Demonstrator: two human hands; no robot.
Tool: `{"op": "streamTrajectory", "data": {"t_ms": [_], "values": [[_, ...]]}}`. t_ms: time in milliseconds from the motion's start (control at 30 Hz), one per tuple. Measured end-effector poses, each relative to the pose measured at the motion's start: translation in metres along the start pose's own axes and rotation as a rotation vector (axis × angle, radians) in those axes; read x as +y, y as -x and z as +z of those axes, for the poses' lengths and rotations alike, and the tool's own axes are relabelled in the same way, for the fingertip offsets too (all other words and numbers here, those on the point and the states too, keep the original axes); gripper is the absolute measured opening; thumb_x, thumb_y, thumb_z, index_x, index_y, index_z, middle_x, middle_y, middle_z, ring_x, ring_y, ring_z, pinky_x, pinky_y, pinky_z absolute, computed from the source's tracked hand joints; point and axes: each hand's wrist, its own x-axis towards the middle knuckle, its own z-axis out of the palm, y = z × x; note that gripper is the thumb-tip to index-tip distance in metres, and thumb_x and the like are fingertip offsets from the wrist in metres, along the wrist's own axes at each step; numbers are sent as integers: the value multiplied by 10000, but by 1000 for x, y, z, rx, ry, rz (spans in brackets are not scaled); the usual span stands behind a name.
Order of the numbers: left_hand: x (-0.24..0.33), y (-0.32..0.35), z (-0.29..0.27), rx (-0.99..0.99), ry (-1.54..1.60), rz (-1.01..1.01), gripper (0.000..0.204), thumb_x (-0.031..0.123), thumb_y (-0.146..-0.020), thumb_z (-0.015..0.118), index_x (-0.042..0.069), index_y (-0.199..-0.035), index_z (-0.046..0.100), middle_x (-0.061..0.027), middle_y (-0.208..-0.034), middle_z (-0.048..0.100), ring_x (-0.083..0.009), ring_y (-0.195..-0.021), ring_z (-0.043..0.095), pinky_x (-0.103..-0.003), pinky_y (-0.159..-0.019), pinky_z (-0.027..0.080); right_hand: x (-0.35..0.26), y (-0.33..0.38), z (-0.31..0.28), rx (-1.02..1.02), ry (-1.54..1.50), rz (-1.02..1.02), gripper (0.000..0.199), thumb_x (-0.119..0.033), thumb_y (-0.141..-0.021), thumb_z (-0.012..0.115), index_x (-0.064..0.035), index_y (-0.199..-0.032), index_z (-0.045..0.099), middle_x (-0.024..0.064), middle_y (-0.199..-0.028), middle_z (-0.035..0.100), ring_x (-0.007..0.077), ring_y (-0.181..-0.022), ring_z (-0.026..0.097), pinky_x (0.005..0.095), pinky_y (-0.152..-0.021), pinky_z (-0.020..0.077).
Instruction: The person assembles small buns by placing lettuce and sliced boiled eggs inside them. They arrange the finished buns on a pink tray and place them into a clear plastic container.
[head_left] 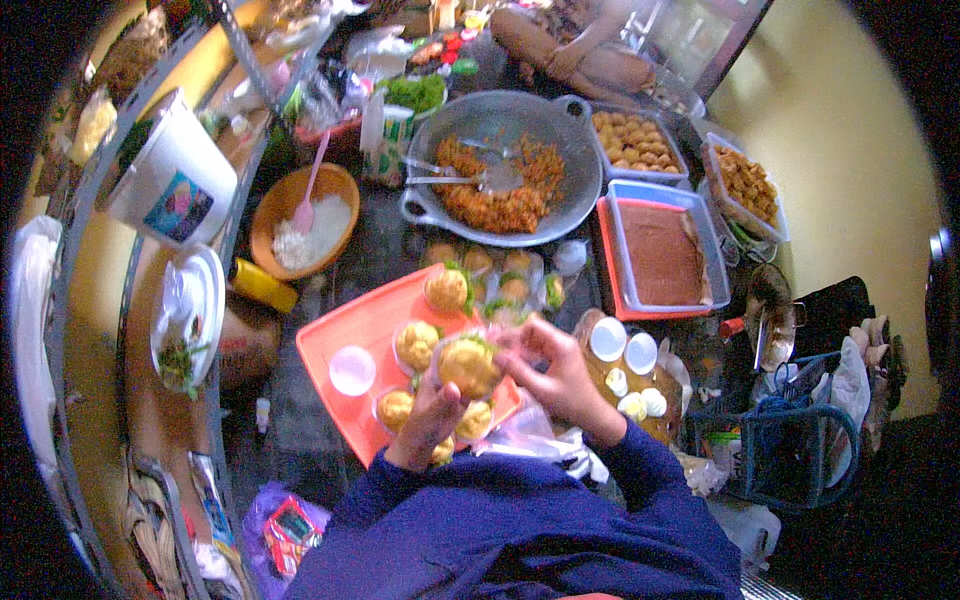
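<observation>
Item in hand: a round yellow bun [468, 364] with green leaf, which we hold above the orange tray [345, 340]. Our left hand [432, 410] cups it from below, fingers curled; our right hand [555, 368] pinches its upper edge. More buns [417, 343] sit on the tray; a wok of fried noodles [500, 180] lies beyond.

one orange tray [350, 335], one wok [500, 125], two white lids [608, 339]
</observation>
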Motion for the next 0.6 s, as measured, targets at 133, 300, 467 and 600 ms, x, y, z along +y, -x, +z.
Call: {"op": "streamTrajectory", "data": {"t_ms": [133, 300, 467, 600], "values": [[4, -2, -8, -33, 137, -70, 691, 458, -890, 508, -6, -1374, 339, -149, -1350, 464, -286, -1258, 438, -442, -1091, 308, 8, -3, -10, -87, -213, 259, 156, -136, -893, 630, -15, -934, 542, 79, -1035, 636, 96, -948, 571, 262, -846, 465], [2, -13, -4, 60, 370, -81, 654, 478, -961, 364, 31, -1428, 258, -159, -1422, 379, -297, -1286, 414, -470, -1080, 317, 11, -7, -7, -26, -291, 202, 260, -225, -870, 665, -18, -1009, 590, 10, -845, 634, 75, -780, 567, 235, -697, 471], [3, -16, -2, 33, 282, -83, 700, 547, -960, 303, 45, -1442, 225, -154, -1426, 368, -292, -1313, 379, -481, -1089, 300, 12, -7, -1, 2, -61, 119, 277, -237, -844, 696, 8, -941, 609, 47, -846, 642, 75, -767, 573, 258, -707, 486], [4, -13, -3, 23, 208, -59, 735, 558, -943, 358, 24, -1431, 230, -151, -1411, 381, -286, -1304, 390, -470, -1083, 313, 10, -4, 2, -15, -77, 140, 283, -238, -839, 701, 7, -941, 604, 34, -823, 629, 70, -771, 568, 257, -708, 483]]}}
